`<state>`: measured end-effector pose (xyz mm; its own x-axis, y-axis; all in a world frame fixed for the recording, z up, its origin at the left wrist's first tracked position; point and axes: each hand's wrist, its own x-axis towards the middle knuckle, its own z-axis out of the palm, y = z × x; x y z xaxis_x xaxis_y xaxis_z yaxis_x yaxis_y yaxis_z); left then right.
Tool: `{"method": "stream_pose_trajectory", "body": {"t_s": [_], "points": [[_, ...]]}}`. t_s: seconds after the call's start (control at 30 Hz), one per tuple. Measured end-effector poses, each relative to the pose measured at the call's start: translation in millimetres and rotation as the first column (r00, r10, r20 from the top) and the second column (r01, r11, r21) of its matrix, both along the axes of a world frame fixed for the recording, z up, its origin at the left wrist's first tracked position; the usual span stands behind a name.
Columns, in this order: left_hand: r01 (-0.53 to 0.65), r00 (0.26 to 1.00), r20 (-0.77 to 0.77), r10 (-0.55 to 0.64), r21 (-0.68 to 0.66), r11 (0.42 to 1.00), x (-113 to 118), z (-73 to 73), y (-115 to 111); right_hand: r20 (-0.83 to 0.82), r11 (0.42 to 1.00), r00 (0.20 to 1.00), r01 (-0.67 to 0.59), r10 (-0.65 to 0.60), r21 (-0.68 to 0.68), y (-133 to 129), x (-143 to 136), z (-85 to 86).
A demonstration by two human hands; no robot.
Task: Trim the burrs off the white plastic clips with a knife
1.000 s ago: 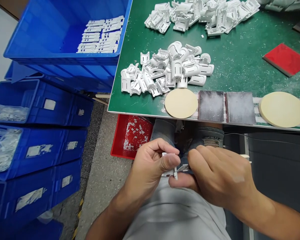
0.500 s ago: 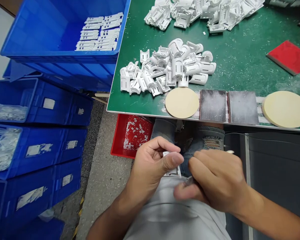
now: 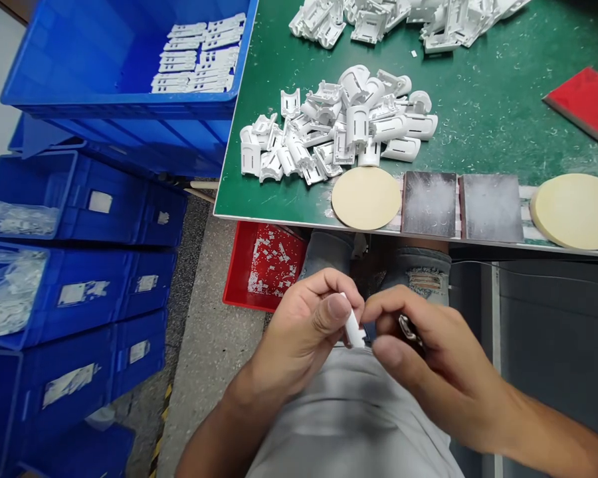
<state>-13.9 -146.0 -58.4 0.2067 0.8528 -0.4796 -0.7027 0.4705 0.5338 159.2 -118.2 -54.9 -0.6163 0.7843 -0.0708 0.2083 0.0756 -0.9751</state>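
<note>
Between the thumb and fingers of my left hand (image 3: 303, 325) is a white plastic part (image 3: 353, 330), tilted edge-on above my lap. Much of that part is covered by the fingers. My right hand (image 3: 428, 358) is just to its right, index fingertip at the part's edge and thumb held apart. Curled fingers of this hand keep a small shiny metal tool (image 3: 409, 328) against the palm; most of the tool is hidden and its exact kind is unclear. Beyond both hands, a pile of curved white plastic parts (image 3: 357, 126) lies on the green table (image 3: 483, 119).
Along the table's front edge lie two cream discs (image 3: 366, 199) (image 3: 578, 211) and two dark square blocks (image 3: 428, 204) (image 3: 492, 207). Below is a red bin (image 3: 234, 279) with white scraps. Blue crates (image 3: 144, 136) stand at left. A red block (image 3: 585, 103) lies at right.
My left hand has turned the white part edge-on. My right hand has rolled open at thumb and index finger, showing the metal tool in its palm. The view has shifted slightly.
</note>
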Motion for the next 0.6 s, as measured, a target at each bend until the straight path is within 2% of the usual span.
{"method": "stream_pose_trajectory", "body": {"t_s": [0.03,0.1,0.13,0.2,0.27,0.37,0.6], "points": [[0.005,1.0,-0.018,-0.005,0.0,1.0,0.2,-0.1,-0.5,0.041,0.985,0.999,-0.001,-0.006,0.17,2.1,0.3,0.6],[0.018,0.998,-0.068,-0.017,0.003,1.0,0.0,0.7,-1.5,0.138,0.882,0.989,-0.022,-0.049,0.471,5.7,-0.5,-0.4],[0.024,0.996,-0.091,-0.024,0.007,1.0,-0.2,1.3,-2.0,0.19,0.814,0.978,-0.042,-0.085,0.579,6.9,-1.4,-1.7],[0.037,0.992,-0.122,-0.035,0.012,0.999,-0.9,2.5,-2.8,0.27,0.698,0.95,-0.086,-0.159,0.711,8.1,-3.3,-4.6],[0.044,0.989,-0.14,-0.042,0.01,0.999,-1.5,3.4,-3.1,0.308,0.621,0.926,-0.111,-0.219,0.776,8.5,-4.8,-6.6],[0.048,0.982,-0.183,-0.049,-0.012,0.999,-1.9,4.3,-3.1,0.324,0.562,0.902,-0.117,-0.285,0.819,9.1,-5.8,-7.1],[0.047,0.976,-0.212,-0.047,-0.008,0.999,-1.9,6.3,-2.8,0.339,0.537,0.892,-0.137,-0.299,0.833,11.3,-8.6,-5.7]]}}
